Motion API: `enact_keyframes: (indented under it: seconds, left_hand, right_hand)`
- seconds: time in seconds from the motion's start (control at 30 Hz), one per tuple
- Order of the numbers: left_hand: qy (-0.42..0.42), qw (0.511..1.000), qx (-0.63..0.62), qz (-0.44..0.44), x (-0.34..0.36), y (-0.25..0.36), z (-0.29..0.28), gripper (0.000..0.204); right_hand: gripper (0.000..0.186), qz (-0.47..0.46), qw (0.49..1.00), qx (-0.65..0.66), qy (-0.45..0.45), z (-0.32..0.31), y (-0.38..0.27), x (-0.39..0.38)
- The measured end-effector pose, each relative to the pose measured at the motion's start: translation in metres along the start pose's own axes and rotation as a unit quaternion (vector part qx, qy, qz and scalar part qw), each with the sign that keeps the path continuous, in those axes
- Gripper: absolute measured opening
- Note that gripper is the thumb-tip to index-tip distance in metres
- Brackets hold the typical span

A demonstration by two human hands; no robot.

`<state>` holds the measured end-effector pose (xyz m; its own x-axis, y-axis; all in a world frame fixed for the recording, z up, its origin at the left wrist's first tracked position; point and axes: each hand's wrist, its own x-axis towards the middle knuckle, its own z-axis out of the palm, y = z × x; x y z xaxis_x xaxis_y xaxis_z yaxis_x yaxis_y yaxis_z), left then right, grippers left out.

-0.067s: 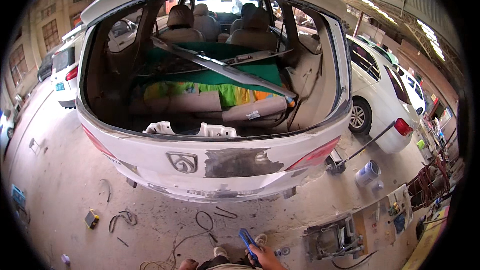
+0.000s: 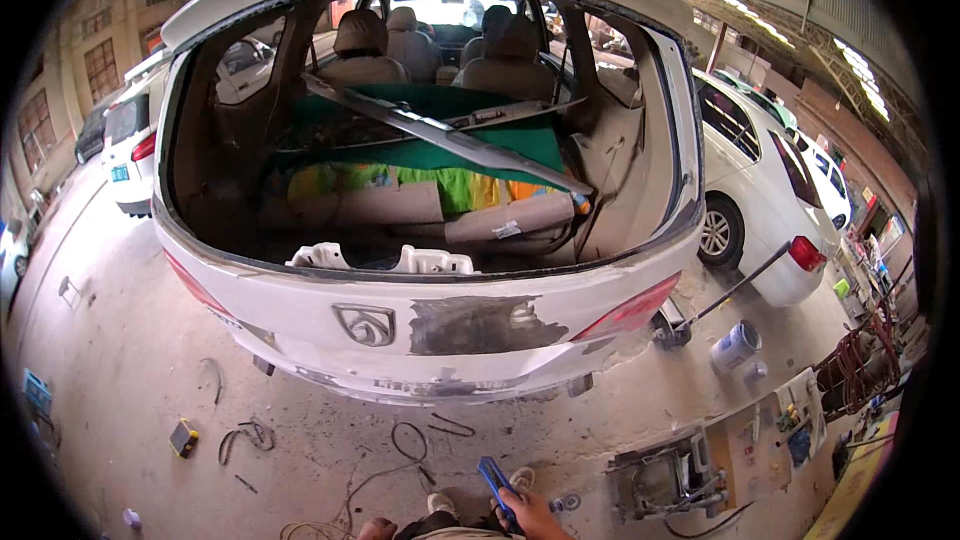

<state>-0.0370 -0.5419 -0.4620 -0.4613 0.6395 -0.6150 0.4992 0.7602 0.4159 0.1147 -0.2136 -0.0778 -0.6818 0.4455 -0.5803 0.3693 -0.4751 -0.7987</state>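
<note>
My right hand (image 2: 535, 518) is at the bottom edge, closed around the handle of a blue utility knife (image 2: 492, 478) that points up and away from me. Left of it, only the upper part of my left hand (image 2: 377, 528) shows, low in front of me; its fingers are too cut off to read. Ahead of both hands stands the back of a white car (image 2: 300, 310) whose rear window opening has no glass. Dark residue lines the frame (image 2: 560, 268) of that opening. A dark bare patch (image 2: 485, 326) marks the tailgate beside a badge (image 2: 364, 325). Neither hand touches the car.
Inside the car lie long grey trim strips (image 2: 440, 130) over a green sheet (image 2: 400, 153). Cables (image 2: 410, 443) and a yellow-black box (image 2: 183, 437) lie on the floor. To the right are a floor jack (image 2: 672, 328), a bucket (image 2: 737, 345) and another white car (image 2: 765, 190).
</note>
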Motion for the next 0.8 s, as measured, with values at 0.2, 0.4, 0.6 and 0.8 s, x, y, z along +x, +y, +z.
enact_keyframes:
  seconds: [0.2,0.4,0.6,0.8]
  left_hand:
    - [0.013,0.998,0.045,0.034,0.008,-0.012,0.009,0.035]
    - [-0.014,0.995,0.064,0.079,0.007,-0.034,-0.002,0.038]
    - [-0.065,0.995,0.065,0.048,0.016,0.004,-0.041,0.042]
    - [-0.083,0.991,0.078,0.067,0.030,0.017,-0.066,0.044]
  right_hand:
    - [0.033,0.023,0.997,0.067,0.003,0.000,0.010,0.005]
    - [0.036,0.070,0.994,0.072,0.034,-0.008,0.001,0.008]
    - [0.045,0.045,0.995,-0.016,0.082,-0.029,-0.007,0.011]
    - [0.041,0.012,0.987,0.091,0.136,-0.067,-0.001,0.011]
